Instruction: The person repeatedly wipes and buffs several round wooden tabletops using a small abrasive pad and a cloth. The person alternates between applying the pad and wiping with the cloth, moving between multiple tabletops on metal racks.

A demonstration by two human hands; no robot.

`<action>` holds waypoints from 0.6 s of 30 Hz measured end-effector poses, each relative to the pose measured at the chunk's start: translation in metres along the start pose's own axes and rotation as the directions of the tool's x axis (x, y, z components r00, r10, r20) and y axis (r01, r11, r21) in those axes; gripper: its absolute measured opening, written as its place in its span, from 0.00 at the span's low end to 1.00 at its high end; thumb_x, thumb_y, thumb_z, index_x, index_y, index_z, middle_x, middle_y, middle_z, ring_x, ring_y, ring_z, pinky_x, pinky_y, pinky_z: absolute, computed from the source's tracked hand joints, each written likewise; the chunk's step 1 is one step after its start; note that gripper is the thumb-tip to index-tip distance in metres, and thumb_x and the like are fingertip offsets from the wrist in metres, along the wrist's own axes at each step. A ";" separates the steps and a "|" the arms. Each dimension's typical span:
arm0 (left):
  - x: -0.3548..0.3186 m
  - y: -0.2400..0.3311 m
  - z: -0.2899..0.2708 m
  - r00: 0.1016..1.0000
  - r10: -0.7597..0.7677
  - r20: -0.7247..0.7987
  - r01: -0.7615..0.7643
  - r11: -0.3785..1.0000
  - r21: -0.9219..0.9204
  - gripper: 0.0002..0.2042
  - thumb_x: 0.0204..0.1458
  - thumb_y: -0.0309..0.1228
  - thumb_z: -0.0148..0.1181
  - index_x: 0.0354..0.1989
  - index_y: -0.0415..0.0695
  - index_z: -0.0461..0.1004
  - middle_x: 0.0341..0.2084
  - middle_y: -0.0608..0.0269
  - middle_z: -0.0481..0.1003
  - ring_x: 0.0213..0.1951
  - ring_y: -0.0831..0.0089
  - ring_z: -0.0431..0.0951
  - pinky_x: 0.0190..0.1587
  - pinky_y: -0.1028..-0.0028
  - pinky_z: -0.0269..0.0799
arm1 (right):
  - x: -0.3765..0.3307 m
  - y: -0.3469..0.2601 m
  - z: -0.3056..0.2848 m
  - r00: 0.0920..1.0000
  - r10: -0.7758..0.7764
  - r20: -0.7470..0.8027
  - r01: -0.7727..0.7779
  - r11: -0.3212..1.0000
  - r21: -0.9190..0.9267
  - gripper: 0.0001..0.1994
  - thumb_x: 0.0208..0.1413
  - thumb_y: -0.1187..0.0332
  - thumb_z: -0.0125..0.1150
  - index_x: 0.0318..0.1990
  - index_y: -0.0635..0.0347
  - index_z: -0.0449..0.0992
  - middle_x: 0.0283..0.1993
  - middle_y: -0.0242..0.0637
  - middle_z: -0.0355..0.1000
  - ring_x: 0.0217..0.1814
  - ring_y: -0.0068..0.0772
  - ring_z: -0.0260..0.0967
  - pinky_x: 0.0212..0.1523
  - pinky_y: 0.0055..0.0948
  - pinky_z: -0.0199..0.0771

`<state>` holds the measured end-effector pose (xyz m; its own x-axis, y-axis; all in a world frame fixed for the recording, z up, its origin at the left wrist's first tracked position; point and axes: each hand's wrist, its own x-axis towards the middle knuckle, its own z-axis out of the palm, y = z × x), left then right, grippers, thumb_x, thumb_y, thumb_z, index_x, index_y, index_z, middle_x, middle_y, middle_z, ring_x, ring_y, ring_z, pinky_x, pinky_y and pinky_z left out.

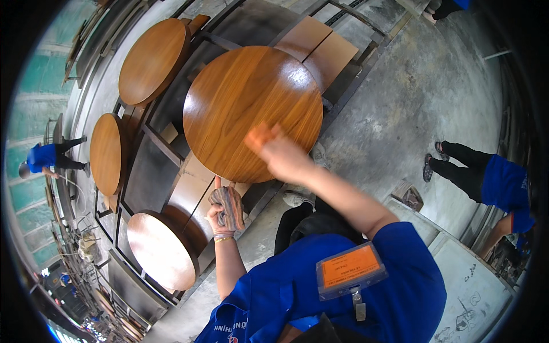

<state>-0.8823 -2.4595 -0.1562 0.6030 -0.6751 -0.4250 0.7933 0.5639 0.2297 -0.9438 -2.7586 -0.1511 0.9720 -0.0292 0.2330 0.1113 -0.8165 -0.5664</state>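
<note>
A round wooden tabletop (229, 108) with brown grain and a glossy sheen lies flat in front of me. My right hand (286, 158), smeared by motion, reaches over its near right part. The fingers close on a small orange pad (260, 137), which is blurred; I cannot tell whether it touches the wood. By the tabletop's near left edge, my left hand (216, 220) grips a folded cloth (230, 208) with grey and brown stripes. One finger of that hand points up toward the rim.
More round tabletops (154, 60), (107, 154), (160, 251) lie on dark metal racks to the left. Flat brown boards (326, 51) sit under the main tabletop. One person (506, 186) stands at the right, another (43, 157) at the far left. A whitish panel (469, 286) is at lower right.
</note>
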 end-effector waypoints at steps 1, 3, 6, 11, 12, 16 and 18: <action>-0.002 -0.002 0.002 0.996 0.052 -0.078 -0.043 0.993 0.111 0.54 0.39 0.22 0.60 0.83 0.49 0.49 0.64 0.40 0.65 0.46 0.62 0.76 0.55 0.67 0.79 | 0.004 0.029 -0.019 0.987 0.107 -0.117 -0.116 0.990 -0.075 0.34 0.60 0.85 0.47 0.76 0.61 0.60 0.78 0.53 0.63 0.84 0.57 0.54 0.84 0.57 0.47; -0.003 -0.003 0.004 0.994 0.049 -0.096 -0.040 0.995 0.089 0.54 0.38 0.21 0.60 0.83 0.49 0.49 0.63 0.40 0.65 0.47 0.62 0.76 0.56 0.67 0.78 | 0.008 0.091 -0.066 0.913 0.405 -0.048 -0.404 0.914 0.014 0.42 0.58 0.86 0.54 0.81 0.65 0.48 0.81 0.60 0.54 0.87 0.61 0.43 0.86 0.58 0.37; -0.003 -0.004 0.004 0.996 0.050 -0.073 -0.045 0.997 0.063 0.54 0.38 0.20 0.59 0.83 0.49 0.50 0.63 0.40 0.65 0.48 0.61 0.76 0.58 0.66 0.78 | 0.019 0.113 -0.073 0.883 0.387 -0.264 -0.442 0.875 -0.198 0.39 0.56 0.86 0.56 0.77 0.71 0.54 0.77 0.59 0.62 0.83 0.64 0.53 0.82 0.63 0.46; -0.002 -0.003 0.003 0.996 0.047 -0.082 -0.045 0.999 0.016 0.54 0.38 0.18 0.59 0.83 0.48 0.51 0.65 0.40 0.65 0.51 0.58 0.76 0.62 0.65 0.77 | 0.032 -0.031 0.025 0.994 0.069 0.082 -0.072 0.997 0.035 0.29 0.70 0.74 0.47 0.78 0.59 0.58 0.78 0.57 0.61 0.84 0.60 0.52 0.83 0.60 0.46; -0.001 -0.003 0.004 0.998 0.039 -0.048 -0.039 0.999 -0.004 0.54 0.38 0.18 0.59 0.83 0.48 0.51 0.65 0.40 0.65 0.51 0.58 0.76 0.62 0.65 0.76 | 0.032 -0.062 0.042 0.997 -0.025 0.079 0.016 0.993 0.115 0.28 0.72 0.72 0.44 0.79 0.55 0.58 0.78 0.56 0.61 0.85 0.58 0.51 0.84 0.60 0.46; -0.001 -0.002 0.005 1.000 0.015 -0.009 -0.015 1.000 -0.024 0.54 0.37 0.18 0.60 0.83 0.48 0.50 0.65 0.40 0.65 0.49 0.60 0.76 0.60 0.66 0.77 | 0.041 -0.051 0.041 0.982 -0.080 0.174 0.055 0.988 0.147 0.30 0.70 0.76 0.45 0.80 0.51 0.58 0.83 0.47 0.55 0.87 0.55 0.47 0.85 0.60 0.44; -0.001 -0.002 0.003 0.995 0.040 -0.087 -0.038 0.999 0.021 0.54 0.37 0.18 0.59 0.83 0.48 0.51 0.67 0.38 0.63 0.47 0.60 0.76 0.59 0.66 0.77 | 0.047 0.018 0.006 0.995 0.020 -0.095 -0.025 0.998 -0.056 0.31 0.63 0.79 0.50 0.76 0.57 0.63 0.79 0.54 0.61 0.82 0.58 0.57 0.81 0.62 0.52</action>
<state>-0.8838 -2.4615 -0.1532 0.6245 -0.6084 -0.4897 0.7713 0.5792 0.2639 -0.8949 -2.7712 -0.1549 0.9500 -0.1000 0.2959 0.0750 -0.8467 -0.5268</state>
